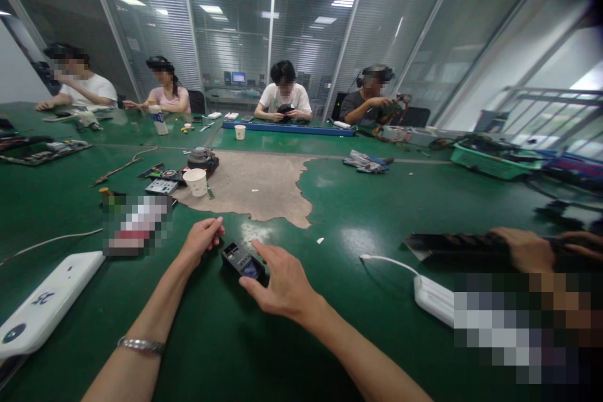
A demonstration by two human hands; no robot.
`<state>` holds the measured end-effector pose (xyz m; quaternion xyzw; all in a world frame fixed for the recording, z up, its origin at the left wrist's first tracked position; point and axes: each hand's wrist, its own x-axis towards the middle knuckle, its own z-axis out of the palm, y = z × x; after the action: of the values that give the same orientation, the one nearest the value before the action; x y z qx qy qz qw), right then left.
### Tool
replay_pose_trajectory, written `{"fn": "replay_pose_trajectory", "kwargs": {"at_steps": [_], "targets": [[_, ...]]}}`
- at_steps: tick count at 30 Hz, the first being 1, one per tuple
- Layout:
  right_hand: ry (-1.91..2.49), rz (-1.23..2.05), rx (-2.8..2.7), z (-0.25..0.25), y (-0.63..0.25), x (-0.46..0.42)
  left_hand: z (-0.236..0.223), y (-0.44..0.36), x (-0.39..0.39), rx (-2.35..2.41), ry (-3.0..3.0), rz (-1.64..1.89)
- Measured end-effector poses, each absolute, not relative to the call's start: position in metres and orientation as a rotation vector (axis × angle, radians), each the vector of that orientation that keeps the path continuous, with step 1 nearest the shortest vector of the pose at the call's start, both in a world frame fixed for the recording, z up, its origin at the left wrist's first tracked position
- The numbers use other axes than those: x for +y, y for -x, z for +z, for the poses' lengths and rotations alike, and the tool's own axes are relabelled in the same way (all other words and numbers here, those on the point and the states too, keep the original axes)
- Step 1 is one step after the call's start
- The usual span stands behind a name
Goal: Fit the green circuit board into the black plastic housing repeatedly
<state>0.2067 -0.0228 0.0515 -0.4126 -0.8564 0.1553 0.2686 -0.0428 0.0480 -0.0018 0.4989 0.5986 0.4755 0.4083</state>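
Observation:
A small black box-shaped device (242, 260) with a little screen and slots on its top sits on the green table in front of me. My right hand (285, 279) is at its right side, thumb and fingers spread apart around its near end; whether the thumb touches it I cannot tell. Just to the left of the device is my left hand (202, 242), its fingers curled together in a pinch. Anything between those fingertips is hidden. A metal bracelet (141, 345) circles my left wrist.
Left of my arms lies a white power bank (47, 301) with a cable. A paper cup (195, 182) stands by electronic parts on a brown sheet (254, 191). Gloves (365, 162) lie farther back. At right, another person's hand (527, 250) holds a long black part. Several people sit opposite.

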Motion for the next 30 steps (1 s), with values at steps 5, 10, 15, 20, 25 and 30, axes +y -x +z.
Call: {"fn": "replay_pose_trajectory", "kwargs": {"at_steps": [5,10,15,20,25,30], "targets": [[1.083,0.430,-2.344,0.041,-0.201,-0.028,-0.003,0.043,0.049,1.516,-1.258,1.200],[1.031,0.424,-2.280,0.041,-0.196,-0.031,-0.003,0.043,0.049,1.506,-1.249,1.204],[0.967,0.454,-2.037,0.055,-0.204,-0.020,-0.004,0.043,0.049,1.537,-1.276,1.190],[1.113,0.452,-1.924,0.049,-0.217,0.004,-0.003,0.043,0.049,1.529,-1.280,1.183],[1.200,0.419,-1.994,0.026,-0.221,0.019,-0.001,0.042,0.048,1.529,-1.270,1.177],[1.219,0.419,-2.108,0.017,-0.221,0.020,-0.001,0.041,0.047,1.530,-1.257,1.184]]}}
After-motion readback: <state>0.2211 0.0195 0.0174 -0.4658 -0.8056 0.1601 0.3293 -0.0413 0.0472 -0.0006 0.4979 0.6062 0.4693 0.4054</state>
